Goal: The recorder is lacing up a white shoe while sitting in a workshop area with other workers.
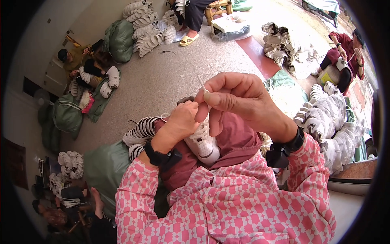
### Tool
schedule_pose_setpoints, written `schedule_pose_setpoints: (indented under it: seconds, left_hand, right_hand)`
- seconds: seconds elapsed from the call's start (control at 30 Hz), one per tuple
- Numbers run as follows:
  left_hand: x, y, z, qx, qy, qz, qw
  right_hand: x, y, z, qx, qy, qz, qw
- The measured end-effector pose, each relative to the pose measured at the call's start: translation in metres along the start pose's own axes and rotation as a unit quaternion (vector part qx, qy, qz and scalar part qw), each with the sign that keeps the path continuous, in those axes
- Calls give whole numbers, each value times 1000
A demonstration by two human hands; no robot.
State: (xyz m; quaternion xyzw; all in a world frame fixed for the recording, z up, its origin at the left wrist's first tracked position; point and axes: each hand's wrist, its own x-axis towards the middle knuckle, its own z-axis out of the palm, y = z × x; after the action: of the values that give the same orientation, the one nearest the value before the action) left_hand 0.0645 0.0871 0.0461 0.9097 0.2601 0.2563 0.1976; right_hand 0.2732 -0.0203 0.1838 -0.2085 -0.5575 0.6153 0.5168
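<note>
Right grip: thumb and forefinger pressed together, raised above our lap; between them we pinch a thin white lace, its narrow end poking up past the fingertips.
Left grip: fingers bent inward at the upper part of the shoe, just beside the right one; we cannot tell what it has hold of (the fingertips are hidden from us).
White shoe: on our lap between the thighs, its rounded toe towards our body, its upper end partly covered by our hands.
Lap: maroon trousers under a pink-and-white patterned shirt.
Wrists: each of ours wears a black strap with a small dark box, the right-hand box hanging below the wrist.
Left of our knees: a row of striped shoes packed close together, with green sacking near it.
Right side: a heap of white and grey shoes, near our right elbow in the view.
Farther off: more shoes lie stacked on the speckled floor, beside a full green sack; at the far right a co-worker in maroon sits with both hands raised.
</note>
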Motion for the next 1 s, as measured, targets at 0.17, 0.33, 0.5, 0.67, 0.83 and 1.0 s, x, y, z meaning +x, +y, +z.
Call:
schedule_pose_setpoints:
  seconds: [0.17, 0.33, 0.5, 0.67, 0.83, 1.0]
  left_hand:
    - [1, -7, 14, -72, -15, -75, 994]
    - [-4, -23, 15, -18, -151, -151, 977]
    - [-8, -18, 18, 98, -79, -11, 992]
    - [2, 22, -13, -79, -89, -136, 983]
    - [27, 54, -56, -340, -165, -306, 874]
    - [36, 31, -81, -561, -139, -302, 758]
  right_hand:
    - [-1, 1, -1, 0, 6, -9, 1000]
    - [-4, 0, 1, -6, 3, -18, 1000]
    - [-5, -1, 0, -6, -2, -14, 1000]
    - [-8, -3, 0, 2, -3, -6, 1000]
    - [-13, -4, -1, 10, -26, 24, 999]
    - [-16, -5, 2, 13, -20, 36, 999]
